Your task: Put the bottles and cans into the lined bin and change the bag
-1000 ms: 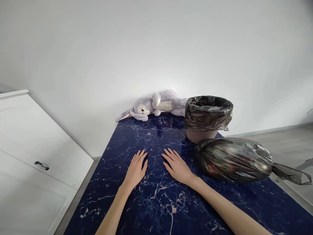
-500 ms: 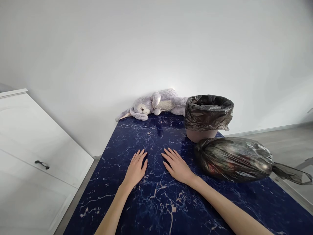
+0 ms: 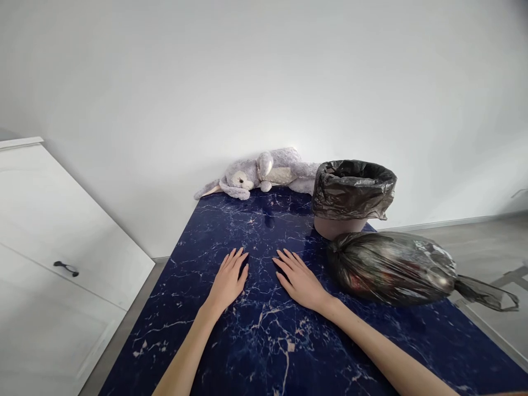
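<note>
My left hand (image 3: 228, 282) and my right hand (image 3: 300, 281) lie flat, palms down, side by side on a dark blue marble-patterned table (image 3: 264, 346). Both hands are open, fingers stretched out, and hold nothing. Just right of my right hand lies a full, tied dark plastic trash bag (image 3: 391, 268) on its side, its knotted tail hanging past the table's right edge. Behind that bag stands a small bin (image 3: 350, 198) lined with a black bag, its mouth open.
A grey plush rabbit (image 3: 258, 176) lies along the table's far edge against the white wall. A white cabinet (image 3: 53, 264) with a dark handle stands to the left. Grey floor shows on the right.
The hands have not moved. The view has shifted slightly, so the cabinet and the table sit a little differently in the picture.
</note>
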The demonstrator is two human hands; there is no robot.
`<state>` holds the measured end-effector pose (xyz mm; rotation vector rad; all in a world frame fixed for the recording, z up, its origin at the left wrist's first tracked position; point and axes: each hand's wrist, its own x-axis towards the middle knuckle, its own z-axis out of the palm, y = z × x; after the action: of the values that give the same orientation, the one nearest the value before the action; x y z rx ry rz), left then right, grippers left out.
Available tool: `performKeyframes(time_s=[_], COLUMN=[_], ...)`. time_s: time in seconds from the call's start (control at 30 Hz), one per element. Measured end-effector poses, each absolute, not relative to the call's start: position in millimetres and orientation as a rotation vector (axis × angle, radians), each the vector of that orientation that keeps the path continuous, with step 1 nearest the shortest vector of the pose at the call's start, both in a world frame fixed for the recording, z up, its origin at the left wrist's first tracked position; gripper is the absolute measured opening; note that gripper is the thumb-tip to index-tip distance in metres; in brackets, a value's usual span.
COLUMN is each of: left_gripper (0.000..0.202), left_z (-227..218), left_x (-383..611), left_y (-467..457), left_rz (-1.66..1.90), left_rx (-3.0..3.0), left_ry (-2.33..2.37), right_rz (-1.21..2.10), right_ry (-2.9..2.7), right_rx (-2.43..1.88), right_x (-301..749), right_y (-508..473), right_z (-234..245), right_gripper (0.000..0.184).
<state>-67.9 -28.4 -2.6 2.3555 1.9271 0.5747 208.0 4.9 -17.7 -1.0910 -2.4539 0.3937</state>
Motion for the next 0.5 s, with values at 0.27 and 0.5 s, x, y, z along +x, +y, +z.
performKeyframes(time_s=[0.27, 0.5], left_gripper=[0.049, 0.046], left_z=[-6.3, -16.9], left_x=[-66.4, -68.1], left_y=[-31.8, -29.5], left_rz=[0.603, 0.719], left_rx=[2.383, 2.4], left_ry=[1.926, 1.893], right_rz=[0.292, -0.251], right_ry=[-2.448, -1.482], right_rx=[-0.714, -1.697], right_x=[301.0, 452.9], right_y=[-70.6, -50.6], right_z=[49.7, 62.5], right_gripper=[0.046, 0.054])
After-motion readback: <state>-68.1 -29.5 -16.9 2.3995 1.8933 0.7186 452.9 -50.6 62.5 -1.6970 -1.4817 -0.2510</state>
